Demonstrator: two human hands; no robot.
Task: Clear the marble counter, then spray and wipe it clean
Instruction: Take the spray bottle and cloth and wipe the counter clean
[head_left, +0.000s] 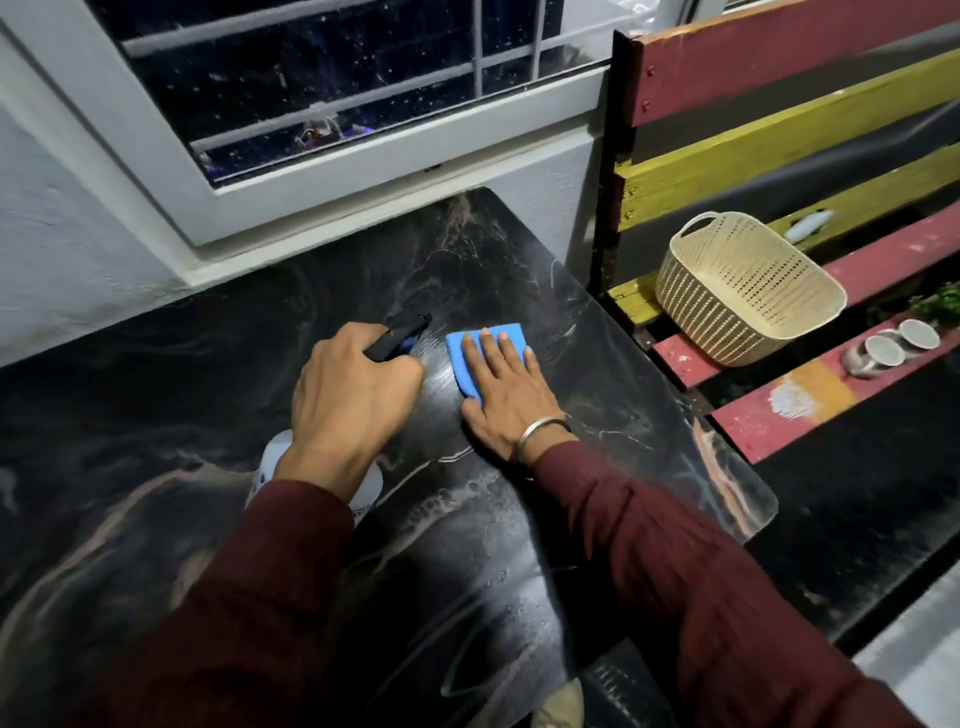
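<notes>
Right now the left hand (353, 395) is closed around a spray bottle (317, 470), its dark nozzle (400, 335) pointing far and a little right. Just right of it, the right hand (506, 387) lies open and flat, fingers pressing a folded blue cloth (485, 345) onto the dark marble tabletop (182, 415). The cloth sits almost directly ahead of the nozzle, near the tabletop's far right part, so the right hand is the one placed to wipe. Unwiped stone runs leftward and nearward. The bottle's label is mostly hidden; nothing on it reads. A cream basket (748, 288) rests on the bench (779, 410) at right.
</notes>
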